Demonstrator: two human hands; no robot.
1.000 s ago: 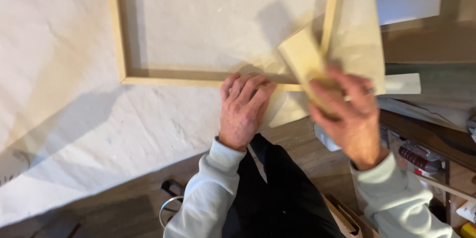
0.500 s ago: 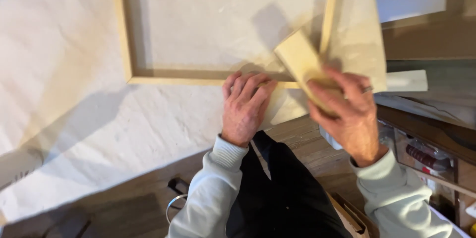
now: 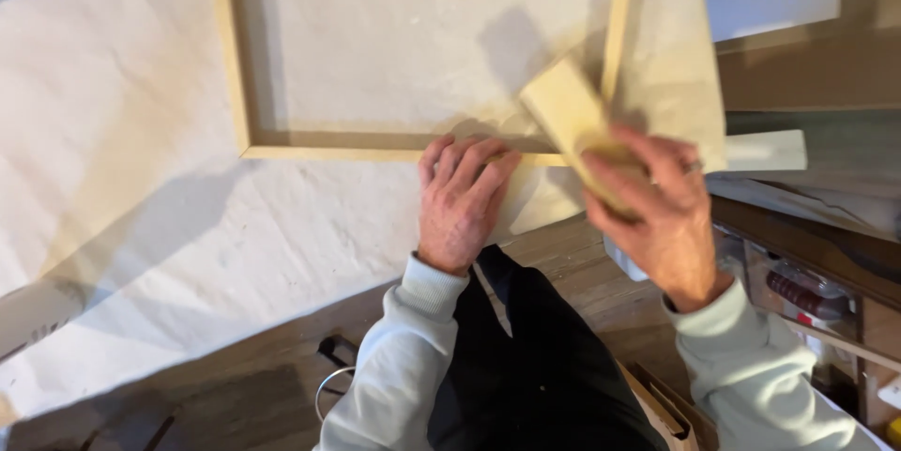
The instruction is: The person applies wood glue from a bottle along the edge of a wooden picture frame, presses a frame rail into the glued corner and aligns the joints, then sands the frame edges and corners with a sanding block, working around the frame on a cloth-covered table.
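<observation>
1. Left hand (image 3: 462, 202) lies flat, fingers spread, pressing on the bottom rail of the pale rectangular wooden frame (image 3: 328, 144), which sits on off-white canvas cloth (image 3: 169, 226).
2. Right hand (image 3: 662, 212) grips a light wooden block (image 3: 566, 113), tilted, just beside the frame's lower right corner.

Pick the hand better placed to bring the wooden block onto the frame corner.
Right hand: it already grips the wooden block above the wooden frame corner. Left hand lies flat, pressing the frame rail.
</observation>
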